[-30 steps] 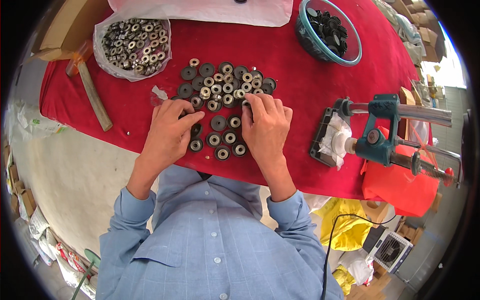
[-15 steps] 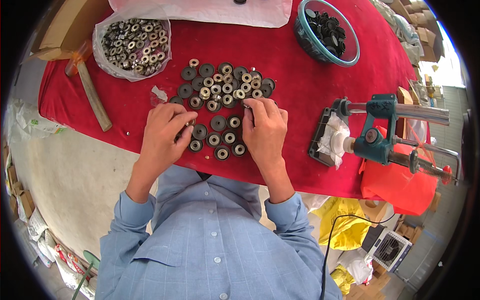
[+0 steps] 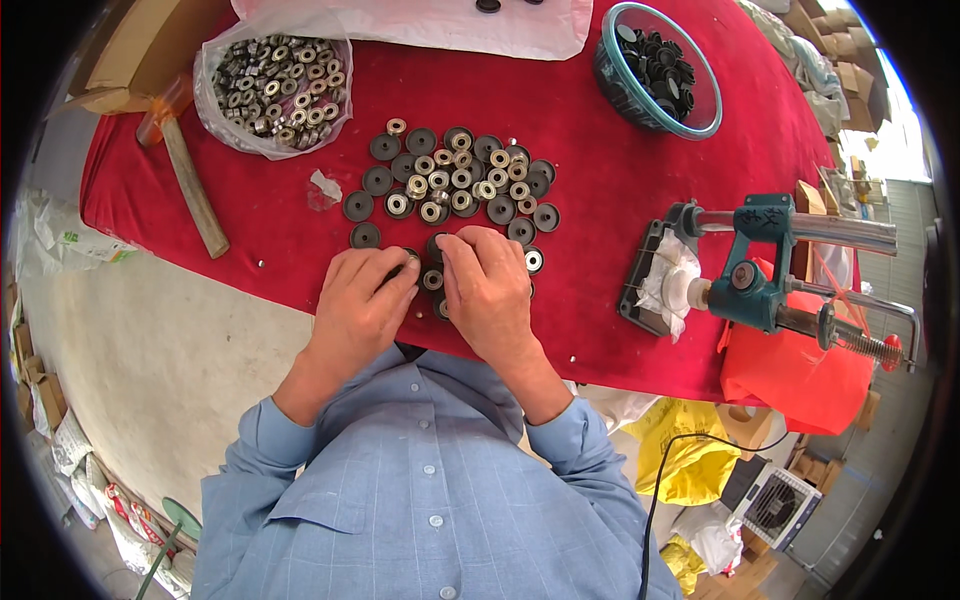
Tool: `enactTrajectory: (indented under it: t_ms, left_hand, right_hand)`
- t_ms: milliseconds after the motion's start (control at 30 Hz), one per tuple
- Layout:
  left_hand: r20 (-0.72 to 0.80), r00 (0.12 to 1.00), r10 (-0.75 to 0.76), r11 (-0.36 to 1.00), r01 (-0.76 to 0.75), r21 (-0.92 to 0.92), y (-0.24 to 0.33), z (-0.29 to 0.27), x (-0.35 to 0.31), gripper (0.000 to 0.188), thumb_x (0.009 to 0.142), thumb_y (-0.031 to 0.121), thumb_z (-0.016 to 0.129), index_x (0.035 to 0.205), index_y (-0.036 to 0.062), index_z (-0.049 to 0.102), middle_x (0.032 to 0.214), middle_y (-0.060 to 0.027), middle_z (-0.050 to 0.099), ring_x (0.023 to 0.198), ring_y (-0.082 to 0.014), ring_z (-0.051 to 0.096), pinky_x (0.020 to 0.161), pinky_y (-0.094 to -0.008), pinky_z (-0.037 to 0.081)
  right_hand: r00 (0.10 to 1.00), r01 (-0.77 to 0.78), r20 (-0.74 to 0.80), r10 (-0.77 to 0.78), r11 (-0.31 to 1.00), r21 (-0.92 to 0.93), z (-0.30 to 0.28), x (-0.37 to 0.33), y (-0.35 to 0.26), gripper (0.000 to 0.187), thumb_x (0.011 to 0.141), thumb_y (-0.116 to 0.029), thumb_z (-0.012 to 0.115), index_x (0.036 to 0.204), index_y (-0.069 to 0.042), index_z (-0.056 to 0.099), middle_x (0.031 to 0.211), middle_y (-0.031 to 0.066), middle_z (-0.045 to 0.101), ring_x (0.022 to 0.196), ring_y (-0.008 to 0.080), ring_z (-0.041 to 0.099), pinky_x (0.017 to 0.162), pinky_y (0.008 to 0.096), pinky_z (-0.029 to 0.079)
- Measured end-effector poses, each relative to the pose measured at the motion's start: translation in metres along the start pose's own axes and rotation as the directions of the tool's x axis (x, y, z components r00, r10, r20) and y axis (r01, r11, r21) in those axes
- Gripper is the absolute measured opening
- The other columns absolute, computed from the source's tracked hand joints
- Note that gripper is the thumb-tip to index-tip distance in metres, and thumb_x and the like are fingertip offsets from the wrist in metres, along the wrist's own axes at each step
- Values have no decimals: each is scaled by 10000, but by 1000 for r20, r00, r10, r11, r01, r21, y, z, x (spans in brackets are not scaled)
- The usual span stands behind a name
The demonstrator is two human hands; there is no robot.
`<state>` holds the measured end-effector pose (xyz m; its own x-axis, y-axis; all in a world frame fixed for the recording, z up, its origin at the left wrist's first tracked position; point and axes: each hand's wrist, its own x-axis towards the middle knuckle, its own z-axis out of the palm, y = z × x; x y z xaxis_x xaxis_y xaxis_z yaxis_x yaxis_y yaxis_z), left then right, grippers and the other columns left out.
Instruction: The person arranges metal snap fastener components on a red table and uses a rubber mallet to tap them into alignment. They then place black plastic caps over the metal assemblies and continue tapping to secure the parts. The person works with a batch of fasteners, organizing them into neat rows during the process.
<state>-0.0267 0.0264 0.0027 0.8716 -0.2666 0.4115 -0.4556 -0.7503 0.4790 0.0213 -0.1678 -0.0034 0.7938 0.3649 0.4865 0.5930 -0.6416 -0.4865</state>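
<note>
My left hand (image 3: 362,303) and my right hand (image 3: 492,292) are close together at the table's near edge, over a group of black round caps. The left fingers are bent and pinched over a dark round piece, mostly hidden under the fingertips. My right thumb and fingers close at the edge of a black cap (image 3: 436,247); whether a bearing is between them is hidden. Between the hands lies a cap with a metal bearing (image 3: 432,280) set in it. Beyond the fingers, loose metal bearings (image 3: 461,178) lie on and among more black caps (image 3: 377,181).
A plastic bag of bearings (image 3: 275,95) and a hammer (image 3: 190,180) lie left. A clear tub of black caps (image 3: 658,75) stands far right. A green hand press (image 3: 762,250) sits right on the red cloth (image 3: 600,300). White sheeting (image 3: 430,25) covers the far edge.
My right hand has moved left and nearer, uncovering caps on the right side. The left hand has shifted right, so both hands are now almost together over the near caps.
</note>
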Motion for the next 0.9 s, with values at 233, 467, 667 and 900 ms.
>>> enactTrajectory:
  t_ms: [233,467,667,900]
  left_hand:
    - [35,999,-32,986,26,163,11,1,-21,591,839,42,774,1424,16,697,1452,-110,651,1256,-314,620,1084,-508,445]
    - [-20,999,-47,981,50,187,7,13,-32,623,874,93,769,1478,-2,650,1537,-118,607,1348,-290,596,1113,-502,417]
    - [-20,997,-79,983,81,165,7,14,-33,646,883,101,758,1507,-2,624,1552,-126,596,1357,-299,594,1116,-503,412]
    - [3,998,-59,978,57,203,5,16,-35,632,906,129,737,1517,16,623,1571,-120,586,1374,-295,588,1127,-506,403]
  right_hand:
    - [1000,21,-2,-21,1000,3,2,1,2,288,846,-19,722,1134,-7,732,1068,106,655,958,291,659,835,437,507]
    - [997,44,62,-43,999,-4,1,-3,1,313,838,-30,717,1148,4,734,1150,110,664,1027,292,657,896,441,515]
    - [994,68,93,-61,995,-79,-8,-13,-5,382,838,-44,716,1216,-8,752,1260,91,676,1127,279,653,967,456,495]
    - [994,57,102,-41,985,-164,-9,-18,-9,389,831,-84,733,1216,-47,776,1306,34,687,1134,248,651,974,429,454]
